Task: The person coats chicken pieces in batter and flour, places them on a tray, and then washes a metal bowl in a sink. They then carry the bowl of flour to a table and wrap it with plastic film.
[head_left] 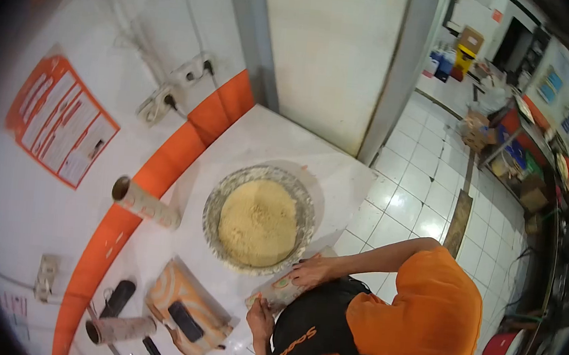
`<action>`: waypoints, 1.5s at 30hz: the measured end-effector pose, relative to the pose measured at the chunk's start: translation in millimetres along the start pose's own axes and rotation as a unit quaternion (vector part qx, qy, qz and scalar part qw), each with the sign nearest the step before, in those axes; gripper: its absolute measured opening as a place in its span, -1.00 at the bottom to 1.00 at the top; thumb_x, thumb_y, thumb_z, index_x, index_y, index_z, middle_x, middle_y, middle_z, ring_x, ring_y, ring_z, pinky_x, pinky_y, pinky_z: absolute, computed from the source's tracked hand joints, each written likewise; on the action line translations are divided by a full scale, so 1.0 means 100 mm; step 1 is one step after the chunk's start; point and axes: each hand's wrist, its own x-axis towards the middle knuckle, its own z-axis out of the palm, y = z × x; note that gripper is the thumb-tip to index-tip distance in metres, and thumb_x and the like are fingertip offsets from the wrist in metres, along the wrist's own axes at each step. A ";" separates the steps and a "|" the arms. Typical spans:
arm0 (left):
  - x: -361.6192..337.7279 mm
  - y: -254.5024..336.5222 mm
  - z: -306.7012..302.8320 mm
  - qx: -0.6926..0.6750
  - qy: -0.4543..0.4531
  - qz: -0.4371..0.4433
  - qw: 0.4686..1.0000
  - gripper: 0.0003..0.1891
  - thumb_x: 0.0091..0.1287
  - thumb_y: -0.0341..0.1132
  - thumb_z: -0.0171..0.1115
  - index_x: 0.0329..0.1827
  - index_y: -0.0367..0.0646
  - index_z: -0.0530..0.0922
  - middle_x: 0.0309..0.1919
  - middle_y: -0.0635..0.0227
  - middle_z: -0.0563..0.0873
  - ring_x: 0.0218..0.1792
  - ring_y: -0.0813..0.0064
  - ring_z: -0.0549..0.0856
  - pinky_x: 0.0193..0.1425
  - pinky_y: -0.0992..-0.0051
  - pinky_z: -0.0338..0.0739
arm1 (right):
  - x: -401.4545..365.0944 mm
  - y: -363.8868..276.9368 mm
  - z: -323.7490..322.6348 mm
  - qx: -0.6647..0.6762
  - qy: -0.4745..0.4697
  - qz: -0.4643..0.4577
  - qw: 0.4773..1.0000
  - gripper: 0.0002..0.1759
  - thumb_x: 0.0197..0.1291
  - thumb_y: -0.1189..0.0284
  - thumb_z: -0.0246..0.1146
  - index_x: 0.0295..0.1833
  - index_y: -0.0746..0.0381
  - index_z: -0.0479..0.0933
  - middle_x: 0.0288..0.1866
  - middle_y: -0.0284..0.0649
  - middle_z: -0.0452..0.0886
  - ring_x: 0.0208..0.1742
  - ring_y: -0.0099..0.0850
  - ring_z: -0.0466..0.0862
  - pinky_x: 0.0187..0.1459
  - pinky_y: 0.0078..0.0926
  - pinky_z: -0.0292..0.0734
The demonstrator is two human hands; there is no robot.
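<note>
A long, pale tube-shaped packet with coloured print point(280, 292) lies along the table's near edge, against my black apron. Fingers of my left hand point(260, 321) pinch its lower-left end, where a small orange bit shows. My right hand point(313, 273) is laid over the packet farther along, fingers bent around it. Just beyond both hands stands a wide, round grey basin point(210, 238), its rim dusted with powder. Pale yellow crumbly flour or breading point(258, 221) is heaped inside. The packet's underside is hidden.
Two hollow printed tubes point(153, 208) stand or lie by the wall. A tan patterned bag point(177, 283) carries a dark phone point(186, 321). Near it are a black pouch point(118, 298) and a small black object point(152, 348). Wall sockets point(159, 104) hold plugged cords.
</note>
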 end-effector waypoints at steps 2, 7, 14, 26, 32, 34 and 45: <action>0.04 0.04 -0.03 0.030 -0.008 0.039 0.999 -0.75 0.55 -0.28 0.03 -0.05 -0.30 0.57 -0.48 0.08 0.69 -0.43 0.06 0.73 -0.32 0.23 0.59 | -0.03 0.06 0.02 -0.014 0.092 -0.065 0.994 -0.55 0.33 0.15 0.16 0.10 0.31 0.41 -0.11 0.04 0.60 0.01 -0.03 0.66 -0.10 0.03 0.57; 0.11 0.20 -0.04 0.115 -0.062 0.072 0.989 -0.75 0.39 -0.13 0.29 -0.14 -0.13 0.57 -0.54 0.20 0.71 -0.49 0.08 0.73 -0.39 0.21 0.57 | -0.07 -0.27 -0.38 -0.006 -0.156 0.120 0.980 -0.64 0.25 0.30 0.23 0.04 0.33 0.48 -0.22 -0.03 0.63 -0.12 -0.07 0.70 -0.16 0.00 0.59; 0.21 0.19 0.05 0.162 -0.079 0.104 0.978 -0.52 0.10 -0.21 0.49 0.15 0.17 0.63 -0.39 0.26 0.79 -0.35 0.14 0.77 -0.26 0.21 0.64 | -0.03 -0.38 -0.09 -0.101 -0.167 0.334 0.922 -0.73 0.16 0.42 0.23 -0.09 0.33 0.66 -0.24 -0.06 0.70 -0.09 -0.09 0.73 -0.22 0.02 0.63; 0.25 0.00 0.41 0.092 0.112 0.228 0.963 -0.49 0.30 -0.27 0.19 0.37 0.11 0.52 -0.13 0.08 0.76 -0.17 0.03 0.76 -0.02 0.16 0.64 | -0.75 -0.05 -0.29 -0.066 -0.032 0.087 0.994 -0.54 0.03 0.28 0.47 0.04 0.19 0.56 -0.14 -0.02 0.65 -0.03 0.00 0.64 0.08 -0.05 0.56; 0.28 0.23 0.31 0.153 -0.019 0.083 0.984 -0.49 0.26 -0.25 0.18 0.33 0.22 0.55 -0.38 0.28 0.75 -0.33 0.15 0.77 -0.28 0.16 0.63 | -0.61 0.16 -0.20 -0.115 -0.097 0.302 0.941 -0.34 0.20 0.01 0.32 0.11 0.35 0.37 -0.31 0.18 0.66 -0.30 0.15 0.69 -0.27 0.13 0.54; 0.33 0.23 0.34 0.196 -0.032 0.079 0.977 -0.44 0.23 -0.25 0.20 0.36 0.32 0.53 -0.45 0.31 0.72 -0.37 0.20 0.76 -0.32 0.21 0.63 | -0.75 0.56 -0.08 -0.083 -0.196 0.345 0.914 -0.22 0.23 -0.08 0.27 0.25 0.37 0.31 -0.31 0.15 0.67 -0.28 0.16 0.69 -0.23 0.06 0.58; 0.54 0.29 0.48 0.228 -0.082 0.009 0.970 -0.69 -0.07 -0.13 0.52 -0.35 -0.12 0.71 -0.36 0.16 0.76 -0.24 0.13 0.77 -0.20 0.18 0.63 | -1.28 1.00 -0.25 -0.058 -0.262 0.076 0.960 -0.53 0.35 0.11 0.28 0.26 0.12 0.58 0.17 0.16 0.62 0.22 -0.11 0.63 0.17 -0.17 0.51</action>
